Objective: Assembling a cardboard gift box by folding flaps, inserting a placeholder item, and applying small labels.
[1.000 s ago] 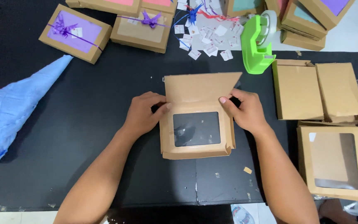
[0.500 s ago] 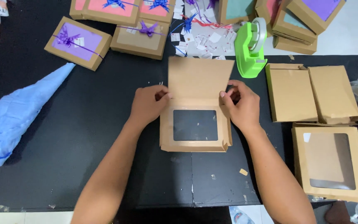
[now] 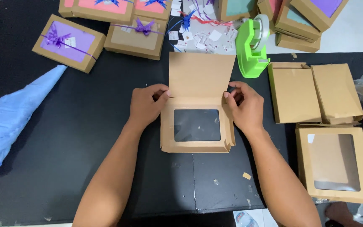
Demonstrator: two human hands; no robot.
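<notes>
A black tabletop (image 3: 85,168) fills almost the whole view. Its surface is matt and a little dusty, with small crumbs and scraps of paper near the front edge. A thin pale seam runs from the middle toward the front edge. Past the far right corner of the tabletop a pale, smooth floor (image 3: 353,33) shows. The light is soft and even, and it makes only weak shadows. No wall or window shows.

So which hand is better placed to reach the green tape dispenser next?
Right. The right hand grips the right edge of the brown cardboard window box, just below the green tape dispenser. The left hand holds the far side, with the raised flap between.
</notes>
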